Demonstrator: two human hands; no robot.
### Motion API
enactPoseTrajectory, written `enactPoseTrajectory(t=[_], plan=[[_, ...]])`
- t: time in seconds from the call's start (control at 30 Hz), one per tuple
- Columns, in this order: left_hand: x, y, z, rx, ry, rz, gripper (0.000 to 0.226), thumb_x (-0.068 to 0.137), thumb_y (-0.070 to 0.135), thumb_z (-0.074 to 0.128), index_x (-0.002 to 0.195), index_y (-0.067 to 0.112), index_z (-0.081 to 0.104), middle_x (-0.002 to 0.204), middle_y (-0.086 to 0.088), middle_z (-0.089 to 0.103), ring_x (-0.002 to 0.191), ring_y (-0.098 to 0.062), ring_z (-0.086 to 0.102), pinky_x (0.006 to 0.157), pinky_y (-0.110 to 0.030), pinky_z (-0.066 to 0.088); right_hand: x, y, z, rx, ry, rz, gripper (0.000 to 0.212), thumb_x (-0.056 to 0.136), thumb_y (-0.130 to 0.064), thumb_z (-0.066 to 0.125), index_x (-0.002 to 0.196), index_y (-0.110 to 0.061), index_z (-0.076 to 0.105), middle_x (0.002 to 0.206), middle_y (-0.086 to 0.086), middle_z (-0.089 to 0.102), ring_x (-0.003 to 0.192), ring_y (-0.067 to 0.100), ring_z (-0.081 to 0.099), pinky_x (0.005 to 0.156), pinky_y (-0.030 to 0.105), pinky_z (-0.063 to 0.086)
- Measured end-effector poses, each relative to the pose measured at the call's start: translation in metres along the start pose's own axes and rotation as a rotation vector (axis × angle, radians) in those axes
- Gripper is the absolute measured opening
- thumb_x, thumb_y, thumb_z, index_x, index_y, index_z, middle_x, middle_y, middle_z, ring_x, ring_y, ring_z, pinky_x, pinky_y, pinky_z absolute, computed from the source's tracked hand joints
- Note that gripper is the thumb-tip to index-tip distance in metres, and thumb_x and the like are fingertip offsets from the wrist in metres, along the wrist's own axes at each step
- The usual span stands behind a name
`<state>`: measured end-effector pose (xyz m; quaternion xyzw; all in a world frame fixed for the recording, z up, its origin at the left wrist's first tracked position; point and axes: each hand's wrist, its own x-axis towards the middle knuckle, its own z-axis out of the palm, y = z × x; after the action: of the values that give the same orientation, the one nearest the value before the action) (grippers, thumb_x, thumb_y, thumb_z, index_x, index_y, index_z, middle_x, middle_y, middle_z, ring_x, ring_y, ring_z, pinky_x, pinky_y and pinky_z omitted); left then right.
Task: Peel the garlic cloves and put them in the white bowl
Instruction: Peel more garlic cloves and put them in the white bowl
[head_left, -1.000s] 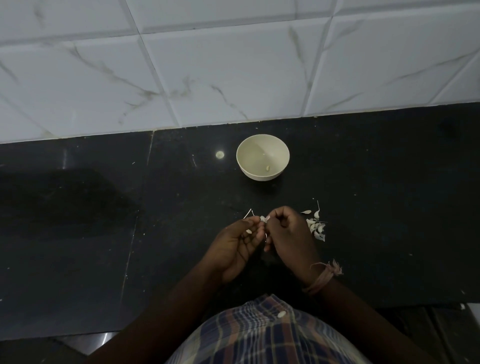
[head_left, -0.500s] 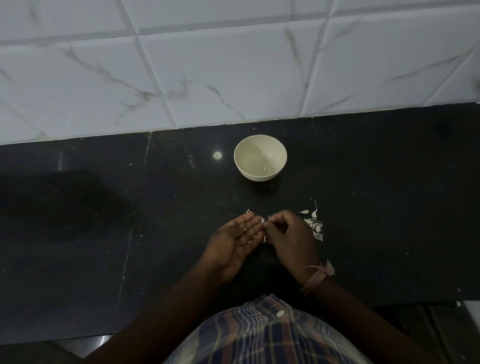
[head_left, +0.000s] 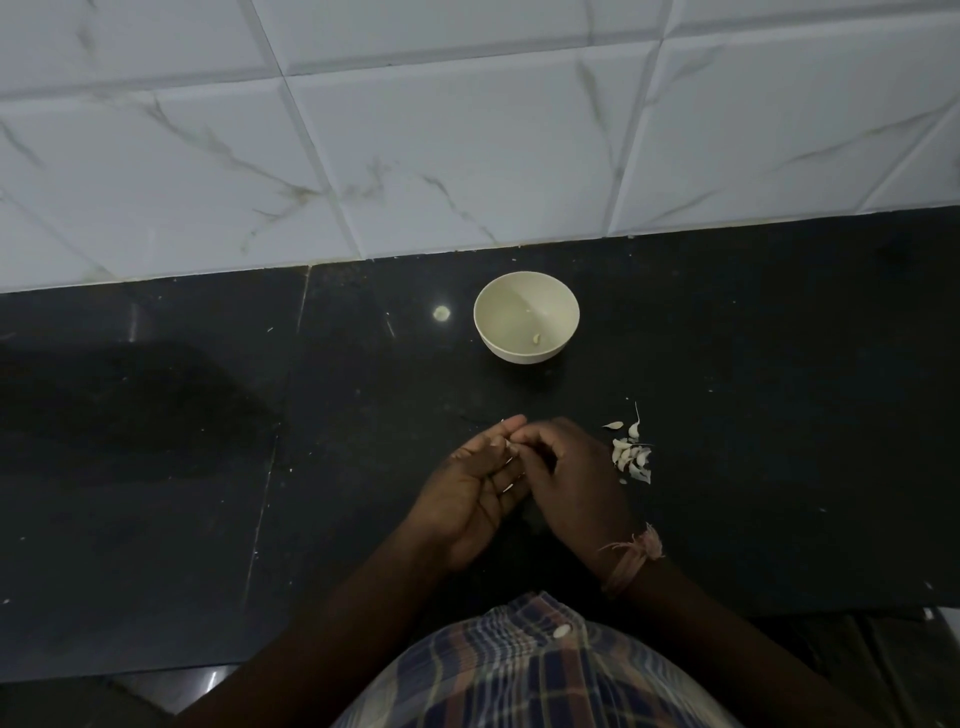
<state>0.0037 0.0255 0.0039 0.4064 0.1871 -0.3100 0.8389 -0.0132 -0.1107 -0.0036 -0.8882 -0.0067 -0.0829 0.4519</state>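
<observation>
the left hand (head_left: 478, 488) lies palm up over the black worktop (head_left: 156, 467), fingers spread out and easy. the right hand (head_left: 566, 478) curls its fingers and pinches a small garlic clove (head_left: 510, 446) at the left fingertips. the white bowl (head_left: 525, 317) sits behind the hands with one peeled clove (head_left: 535, 340) inside. a pile of garlic cloves (head_left: 631, 457) lies just right of the right hand.

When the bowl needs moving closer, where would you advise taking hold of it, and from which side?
I would probably grip the white bowl by its near rim, thumb inside and fingers outside, coming from the person's side. It stands upright and open with bare counter around it, and its rounded wall offers no handle. The peeled clove lies low inside, clear of the rim.
</observation>
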Motion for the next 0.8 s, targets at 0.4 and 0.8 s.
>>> enactPoseTrajectory(t=[0.4, 0.8], plan=[[-0.001, -0.009, -0.001, 0.125, 0.097, 0.145, 0.019, 0.089, 0.01, 0.064, 0.105, 0.005, 0.071, 0.102, -0.014, 0.075, 0.089, -0.018, 0.072, 0.081, -0.029, 0.061, 0.003, 0.001, -0.011, 0.209, -0.047, 0.206, 0.012, 0.091, -0.007, 0.069, 0.087, -0.018, 0.072, 0.086, -0.008, 0.069, 0.082, 0.001, 0.064, 0.075, 0.017, 0.05], [0.001, -0.006, -0.001, 0.154, 0.022, 0.295, 0.024, 0.082, 0.008, 0.066, 0.104, 0.001, 0.07, 0.098, -0.013, 0.077, 0.089, -0.019, 0.074, 0.084, -0.028, 0.06, 0.011, -0.006, -0.02, 0.889, -0.177, 0.69, 0.016, 0.095, 0.001, 0.057, 0.086, -0.002, 0.069, 0.067, 0.005, 0.062, 0.053, 0.012, 0.05, 0.049, 0.027, 0.034]])
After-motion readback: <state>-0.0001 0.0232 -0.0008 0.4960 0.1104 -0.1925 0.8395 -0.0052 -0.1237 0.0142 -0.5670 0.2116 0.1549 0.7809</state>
